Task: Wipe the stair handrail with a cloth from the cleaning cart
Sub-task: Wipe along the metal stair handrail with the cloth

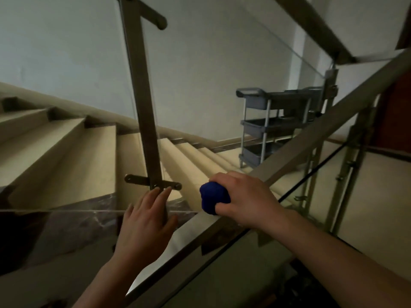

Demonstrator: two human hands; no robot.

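Head camera looks down a dim stairwell, where the person's right hand (246,198) presses a bunched blue cloth (214,197) onto the metal handrail (311,138), fingers curled over the top of the cloth and closed around it. That rail runs diagonally from the lower left to the upper right of the frame, and the cloth sits roughly at its middle, bulging out on the hand's left side. Left hand (145,221) is open with fingers spread flat, its fingertips at the foot of an upright metal post (142,103) near a small bracket (153,182); whether they press the glass panel there cannot be told. Beige steps (66,147) descend beyond the glass. On the landing below, well apart from both hands, stands a grey 3-shelf cleaning cart (264,127) against the white wall (200,63).
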